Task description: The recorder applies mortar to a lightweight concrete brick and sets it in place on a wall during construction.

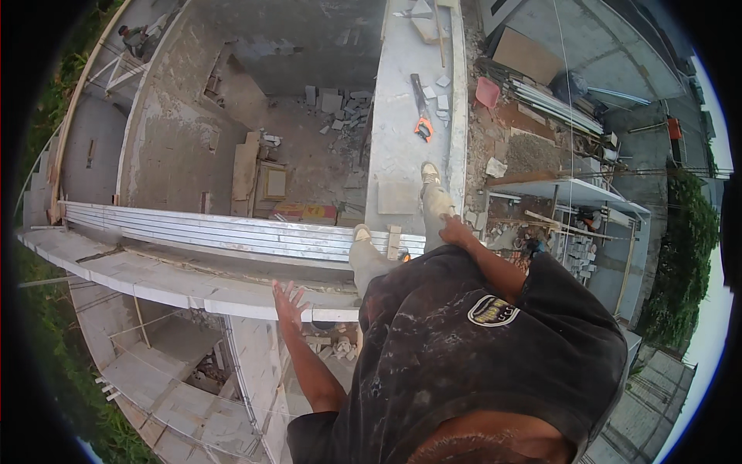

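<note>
Head view: the L hand (pixel 290 306) is above or at the pale block ledge (pixel 224 298), its fingers spread apart; I cannot tell if it touches. The silver metal bars (pixel 209 233) lie just beyond it, in a row, L of the feet. R hand (pixel 457 232) is at the R trouser leg (pixel 436 207); fingers partly hidden, so I cannot tell if they pinch cloth. Saw w/ orange handle (pixel 423 125) lies on the wall top (pixel 394 124), ahead of R shoe (pixel 430 173).

Bare grey walls (pixel 309 50), rubble-strewn floor (pixel 313 158), green foliage (pixel 684 263) beyond, daylight.
</note>
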Tool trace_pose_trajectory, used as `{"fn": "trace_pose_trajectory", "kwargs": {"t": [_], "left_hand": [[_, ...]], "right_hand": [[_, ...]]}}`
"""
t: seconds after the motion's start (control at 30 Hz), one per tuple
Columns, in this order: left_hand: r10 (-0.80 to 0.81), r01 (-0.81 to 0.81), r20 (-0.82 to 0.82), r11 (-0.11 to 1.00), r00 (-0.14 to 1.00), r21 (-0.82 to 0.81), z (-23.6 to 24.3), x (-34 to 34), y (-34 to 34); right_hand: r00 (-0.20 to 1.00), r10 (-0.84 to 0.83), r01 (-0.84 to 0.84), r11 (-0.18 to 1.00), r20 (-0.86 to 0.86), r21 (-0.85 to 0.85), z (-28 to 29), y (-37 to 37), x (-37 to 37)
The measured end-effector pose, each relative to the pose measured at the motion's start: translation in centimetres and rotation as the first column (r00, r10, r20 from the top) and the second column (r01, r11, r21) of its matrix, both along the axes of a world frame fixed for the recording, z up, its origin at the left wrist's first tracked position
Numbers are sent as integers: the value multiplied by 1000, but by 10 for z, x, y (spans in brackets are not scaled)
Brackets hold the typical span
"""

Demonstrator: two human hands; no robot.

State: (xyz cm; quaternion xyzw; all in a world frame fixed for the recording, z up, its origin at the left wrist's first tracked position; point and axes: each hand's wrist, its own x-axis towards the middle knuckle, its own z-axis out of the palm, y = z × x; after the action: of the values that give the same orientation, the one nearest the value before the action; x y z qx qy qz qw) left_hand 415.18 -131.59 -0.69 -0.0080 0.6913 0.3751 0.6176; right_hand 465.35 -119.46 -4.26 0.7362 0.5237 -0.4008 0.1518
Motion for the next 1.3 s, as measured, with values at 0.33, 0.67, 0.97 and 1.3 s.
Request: {"fn": "trace_pose_trajectory", "kwargs": {"t": [0.33, 0.67, 0.97, 1.3], "left_hand": [[26, -45, -222, 996, 975, -80, -193, 206, 5], [-378, 37, -706, 894, 599, -447, -205, 360, 47], [-361, 14, -612, 868, 704, -496, -191, 363, 30], [-295, -58, -564, 850, 771, -524, -193, 369, 6]], "right_hand": [[785, 617, -614, 767, -47, -185, -116, 137, 86], [496, 867, -866, 490, -45, -104, -315, 250, 132], [104, 986, -994, 109, -128, 33, -503, 217, -15], [-307, 952, -952, -307, 5, 3, -677, 178, -74]]}}
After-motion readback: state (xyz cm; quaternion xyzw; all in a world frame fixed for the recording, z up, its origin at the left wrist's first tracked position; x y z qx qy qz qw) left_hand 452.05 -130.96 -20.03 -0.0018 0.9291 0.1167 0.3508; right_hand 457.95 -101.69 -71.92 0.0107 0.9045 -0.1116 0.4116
